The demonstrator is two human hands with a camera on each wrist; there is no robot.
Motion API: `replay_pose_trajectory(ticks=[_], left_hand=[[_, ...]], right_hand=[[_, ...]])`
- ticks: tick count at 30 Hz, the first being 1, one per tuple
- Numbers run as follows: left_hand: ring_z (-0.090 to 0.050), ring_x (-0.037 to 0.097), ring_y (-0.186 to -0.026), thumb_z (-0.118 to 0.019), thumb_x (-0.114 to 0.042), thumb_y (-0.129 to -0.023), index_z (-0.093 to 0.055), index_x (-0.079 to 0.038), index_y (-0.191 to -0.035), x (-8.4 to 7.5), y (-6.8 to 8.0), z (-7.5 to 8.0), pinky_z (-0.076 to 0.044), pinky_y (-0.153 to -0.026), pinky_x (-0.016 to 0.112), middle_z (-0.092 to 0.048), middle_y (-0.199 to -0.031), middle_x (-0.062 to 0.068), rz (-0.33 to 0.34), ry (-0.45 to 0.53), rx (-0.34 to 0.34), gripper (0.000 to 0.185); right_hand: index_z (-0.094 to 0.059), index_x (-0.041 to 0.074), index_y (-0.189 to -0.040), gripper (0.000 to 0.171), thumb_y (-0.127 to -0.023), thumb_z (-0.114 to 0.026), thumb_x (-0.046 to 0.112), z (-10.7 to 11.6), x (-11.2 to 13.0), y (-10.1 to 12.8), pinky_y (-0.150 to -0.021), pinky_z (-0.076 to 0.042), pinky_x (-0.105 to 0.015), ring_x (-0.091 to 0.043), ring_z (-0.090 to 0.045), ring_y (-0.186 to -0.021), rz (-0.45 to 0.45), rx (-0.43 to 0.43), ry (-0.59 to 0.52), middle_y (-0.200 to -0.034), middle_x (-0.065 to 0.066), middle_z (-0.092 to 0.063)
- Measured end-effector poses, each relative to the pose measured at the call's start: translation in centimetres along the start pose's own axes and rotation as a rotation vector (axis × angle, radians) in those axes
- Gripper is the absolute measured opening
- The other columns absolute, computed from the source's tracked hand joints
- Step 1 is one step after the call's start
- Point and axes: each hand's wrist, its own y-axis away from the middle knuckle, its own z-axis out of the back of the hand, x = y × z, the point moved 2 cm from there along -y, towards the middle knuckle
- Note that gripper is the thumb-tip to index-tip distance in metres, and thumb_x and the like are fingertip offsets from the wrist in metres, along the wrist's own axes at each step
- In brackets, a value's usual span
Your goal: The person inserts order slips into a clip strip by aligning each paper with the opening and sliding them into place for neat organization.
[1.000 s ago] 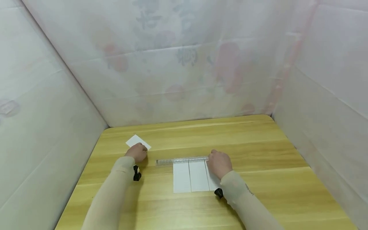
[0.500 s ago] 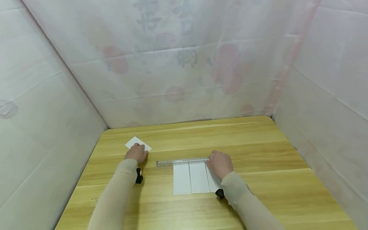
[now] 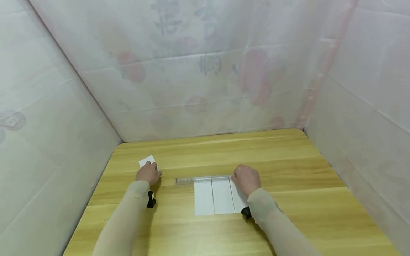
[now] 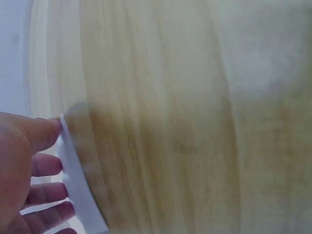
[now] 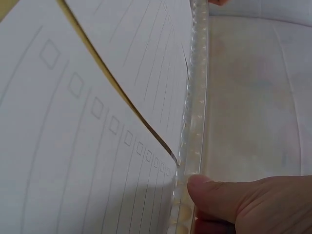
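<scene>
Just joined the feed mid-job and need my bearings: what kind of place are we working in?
Probably a small makeshift recording booth: a light wooden table closed in on three sides by white sheeting with faint prints. On it lie lined paper cards under a clear ruler.

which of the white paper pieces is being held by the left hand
The small lone card at the table's far left, pinched by the left hand; the three lined sheets lie side by side under the ruler.
</scene>
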Motion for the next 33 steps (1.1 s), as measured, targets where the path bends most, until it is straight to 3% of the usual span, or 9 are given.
replay_pose_trajectory(ticks=[8, 15, 19, 26, 33], left_hand=[[-0.05, 0.022, -0.068, -0.059, -0.028, -0.095, -0.061, -0.004, -0.096, 0.0, 0.5, 0.1, -0.048, -0.065, 0.042, -0.05, -0.088, 0.009, -0.021, -0.016, 0.0, 0.024], [-0.052, 0.023, -0.069, -0.06, -0.029, -0.095, -0.059, 0.0, -0.102, -0.1, 1.3, 0.0, -0.049, -0.066, 0.044, -0.051, -0.089, 0.01, -0.012, -0.021, -0.012, 0.03], [-0.053, 0.024, -0.071, -0.06, -0.03, -0.095, -0.058, 0.001, -0.102, -0.1, 1.5, -0.1, -0.048, -0.066, 0.043, -0.051, -0.09, 0.011, 0.007, -0.004, -0.015, 0.032], [-0.058, 0.034, -0.092, -0.061, -0.032, -0.094, -0.057, 0.009, -0.122, -0.1, 2.1, 0.0, -0.049, -0.082, 0.05, -0.054, -0.113, 0.021, -0.005, -0.036, 0.004, 0.05], [-0.059, 0.031, -0.086, -0.062, -0.034, -0.094, -0.059, 0.008, -0.122, -0.2, 2.6, -0.2, -0.05, -0.08, 0.048, -0.055, -0.108, 0.019, -0.015, -0.067, 0.013, 0.051]], right_hand=[[-0.073, 0.008, -0.083, 0.014, -0.082, -0.076, 0.022, 0.5, -0.5, -0.5, -0.058, -0.052, -0.036, -0.019, -0.06, -0.067, 0.07, -0.007, -0.005, -0.076, -0.003, -0.062], [-0.075, 0.01, -0.091, 0.01, -0.083, -0.076, 0.017, 1.1, -2.1, -0.9, -0.071, -0.055, -0.038, -0.022, -0.065, -0.08, 0.203, 0.011, -0.03, -0.087, -0.004, -0.068], [-0.075, 0.013, -0.089, 0.007, -0.083, -0.077, 0.015, 1.1, -2.8, -1.3, -0.071, -0.054, -0.034, -0.017, -0.064, -0.079, 0.288, 0.029, -0.021, -0.086, 0.0, -0.067], [-0.073, 0.02, -0.08, 0.009, -0.085, -0.074, 0.013, 0.8, -2.9, -2.1, -0.067, -0.05, -0.029, -0.009, -0.059, -0.073, 0.403, 0.082, 0.001, -0.083, 0.007, -0.066], [-0.07, 0.02, -0.072, 0.012, -0.082, -0.078, 0.017, 0.8, -2.4, -2.3, -0.062, -0.047, -0.025, -0.003, -0.051, -0.063, 0.441, 0.113, 0.08, -0.073, 0.011, -0.064]])
